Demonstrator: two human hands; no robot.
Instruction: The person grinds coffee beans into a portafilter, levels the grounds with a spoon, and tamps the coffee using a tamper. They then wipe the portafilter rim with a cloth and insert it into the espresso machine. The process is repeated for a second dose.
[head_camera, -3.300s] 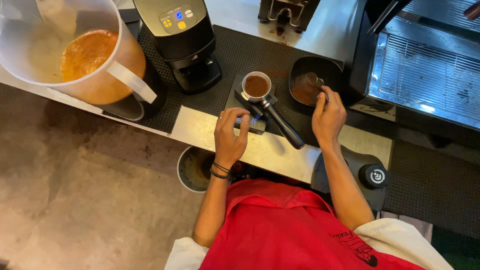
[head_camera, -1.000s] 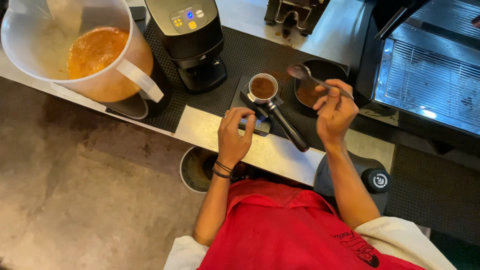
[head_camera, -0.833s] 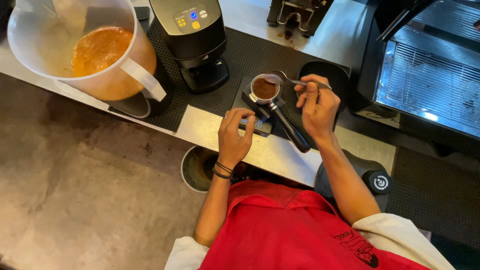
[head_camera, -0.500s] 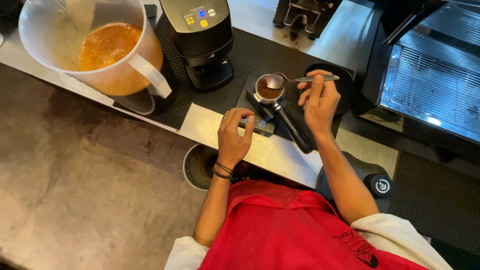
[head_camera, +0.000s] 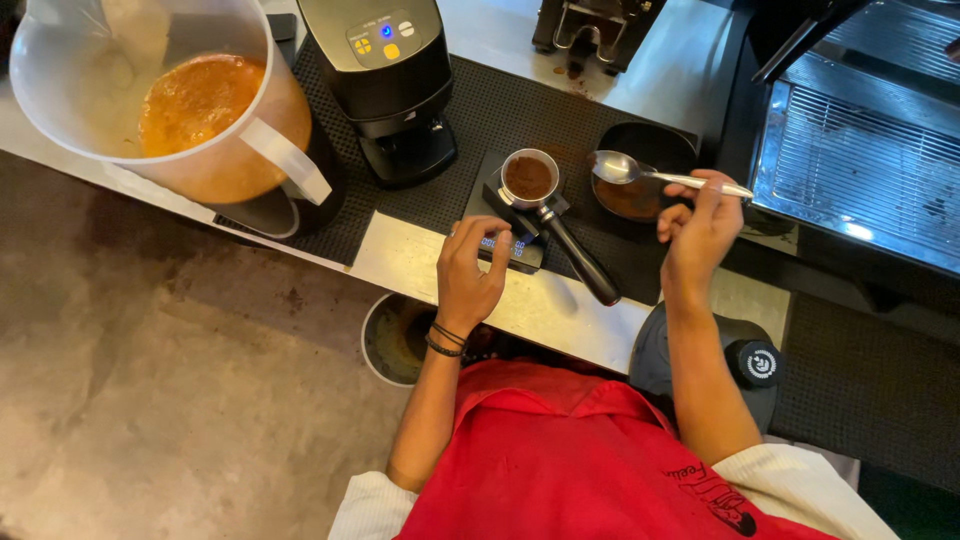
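Black counter mat (head_camera: 480, 110) holds portafilter (head_camera: 530, 180) of grounds, bowl (head_camera: 640, 180) beside.

The worktop (head_camera: 560, 305) carried a black ribbed mat (head_camera: 500, 115). On the mat, right of the black grinder (head_camera: 395, 85), sat a small scale (head_camera: 512, 240) and a dark bowl (head_camera: 645, 170); the clear jug (head_camera: 170, 95) stood left of the grinder.

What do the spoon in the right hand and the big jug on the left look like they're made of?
The shiny silver spoon held in the right hand looks like polished metal, since it mirrors the light. The large translucent jug looks like frosted plastic: the orange liquid shows cloudily through its wall, and its handle is white and moulded.
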